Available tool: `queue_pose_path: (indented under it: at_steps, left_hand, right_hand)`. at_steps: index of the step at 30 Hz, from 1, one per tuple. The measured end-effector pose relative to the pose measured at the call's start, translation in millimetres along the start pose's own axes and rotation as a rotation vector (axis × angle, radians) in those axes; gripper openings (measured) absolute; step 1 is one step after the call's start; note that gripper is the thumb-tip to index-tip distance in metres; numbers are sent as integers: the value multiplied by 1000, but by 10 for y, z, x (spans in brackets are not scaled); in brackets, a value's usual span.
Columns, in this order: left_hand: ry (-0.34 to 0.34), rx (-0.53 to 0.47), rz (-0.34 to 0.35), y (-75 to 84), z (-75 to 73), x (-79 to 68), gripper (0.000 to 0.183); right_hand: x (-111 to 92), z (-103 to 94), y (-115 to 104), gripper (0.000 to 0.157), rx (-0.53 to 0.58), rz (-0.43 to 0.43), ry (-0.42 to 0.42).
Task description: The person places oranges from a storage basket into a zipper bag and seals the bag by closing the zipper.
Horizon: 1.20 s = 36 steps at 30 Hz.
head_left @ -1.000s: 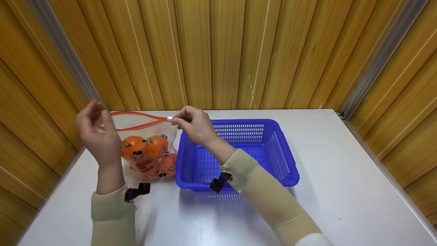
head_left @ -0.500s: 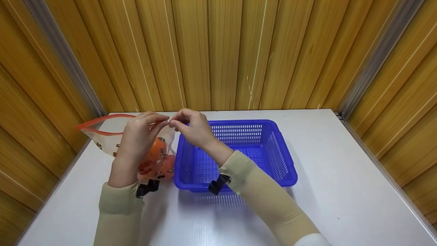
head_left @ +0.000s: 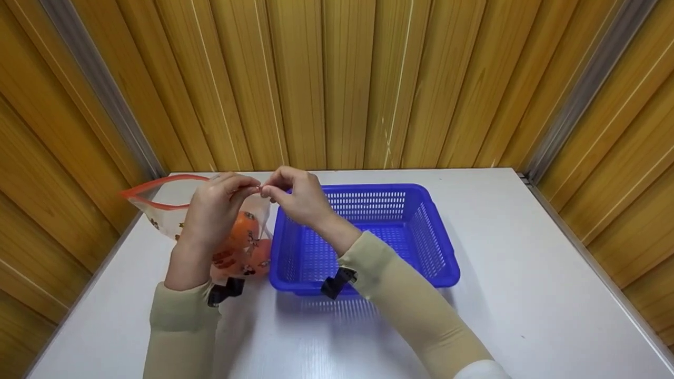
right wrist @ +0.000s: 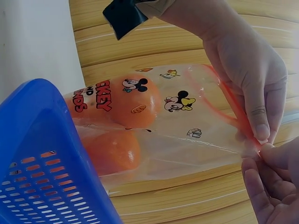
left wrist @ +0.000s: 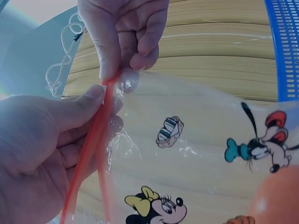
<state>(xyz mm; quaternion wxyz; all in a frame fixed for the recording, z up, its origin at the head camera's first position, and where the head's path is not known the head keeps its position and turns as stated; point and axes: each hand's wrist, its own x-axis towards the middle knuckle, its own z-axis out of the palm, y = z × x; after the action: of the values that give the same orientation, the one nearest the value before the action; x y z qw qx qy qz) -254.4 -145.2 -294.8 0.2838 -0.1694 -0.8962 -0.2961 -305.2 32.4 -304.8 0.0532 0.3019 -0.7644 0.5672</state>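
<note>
A clear zip bag [right wrist: 177,130] with a red zip edge and cartoon prints holds several orange balls [right wrist: 112,149]. It stands left of the blue basket, its mouth gaping at the far left. My left hand [head_left: 213,208] pinches the zip edge between thumb and fingers near the right end. A bit of the white slider [left wrist: 103,93] shows under the left thumb in the left wrist view. My right hand [head_left: 300,197] pinches the bag's top right corner, its fingertips close against the left ones. In the head view the left hand covers part of the bag and balls.
A blue perforated basket [head_left: 447,263] stands on the white table [head_left: 526,295], right beside the bag, with the right forearm over its near rim. Wood-patterned walls [head_left: 347,84] close in the back and both sides. Black wrist mounts [head_left: 226,292] sit on both sleeves.
My left hand has moved right from the bag's open left end to the slider end and now pinches there. The bag mouth's left end has come into view. The right hand keeps its pinch.
</note>
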Motion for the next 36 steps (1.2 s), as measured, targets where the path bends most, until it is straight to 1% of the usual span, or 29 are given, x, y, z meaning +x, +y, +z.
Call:
queue_pose_path:
  at_steps: [3, 7, 12, 18, 22, 25, 28, 31, 36]
  left_hand:
    - [17, 24, -5, -52, -42, -21, 16]
    - [75, 60, 4, -167, -102, -72, 15]
    - [162, 76, -45, -300, -141, -151, 14]
    - [252, 135, -88, -491, -212, -248, 17]
    - [335, 145, -148, -658, -317, -346, 19]
    - [402, 145, -218, -775, -396, -434, 22]
    - [457, 150, -282, -868, -459, -516, 26]
    - [519, 153, -326, -935, -512, -590, 28]
    - [682, 148, -382, -991, -569, -714, 30]
  right_hand:
    - [0, -14, -5, 8, -2, 0, 6]
    - [-11, -26, -9, 8, -11, 1, -3]
    - [-35, -36, -1, 9, -11, 15, -8]
    - [-52, -64, 6, 8, 6, 17, -1]
    - [-57, -80, 28, 7, 3, 4, 17]
    - [-66, -86, 40, 8, -10, -4, 12]
    - [-82, -92, 35, 8, -10, -2, 0]
    - [-97, -99, 21, 9, -5, 0, -4]
    - [-142, -107, -17, 8, 1, -9, -7]
